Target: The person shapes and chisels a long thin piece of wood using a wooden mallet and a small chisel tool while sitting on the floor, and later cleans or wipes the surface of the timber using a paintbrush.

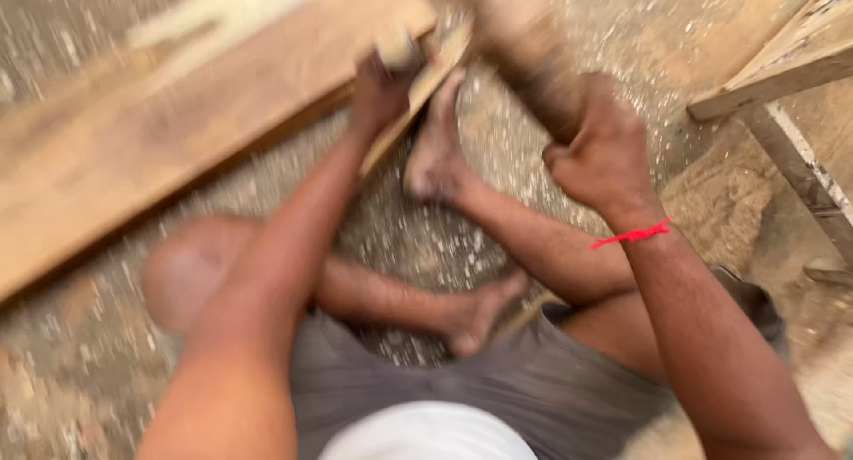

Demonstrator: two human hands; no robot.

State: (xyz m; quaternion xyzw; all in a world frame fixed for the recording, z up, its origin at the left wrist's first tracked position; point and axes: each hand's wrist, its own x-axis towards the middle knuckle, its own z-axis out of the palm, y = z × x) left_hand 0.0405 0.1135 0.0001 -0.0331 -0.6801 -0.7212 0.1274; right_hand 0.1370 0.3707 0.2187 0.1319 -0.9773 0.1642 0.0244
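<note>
On the floor (80,371), seen from the head camera, a person sits among pale sawdust and wood chips, legs folded, one bare foot (435,149) stretched toward the upper middle of the frame. The picture is blurred by motion, so fine detail is lost.

Near the top centre, the left hand (380,91) is closed around the end of a thin wood strip (418,96), which runs slantwise from the upper middle down toward the foot and lies against the edge of a long plank (178,131). That plank crosses the upper left of the frame, flat on the floor. To the right of centre, the right hand (604,154) is clenched in a fist around a brown wooden handle (533,69) that rises toward the top edge; what sits at its far end cannot be told. A red thread (633,235) circles that wrist.

As a judgement, the woodwork looks to be mid-course: chips already cover the floor, yet the strip remains gripped and the tool is raised above it, so shaping is not finished.

At the upper right stands part of a wooden frame (782,78) with pale edges. No packages, labels or signs show anywhere.
</note>
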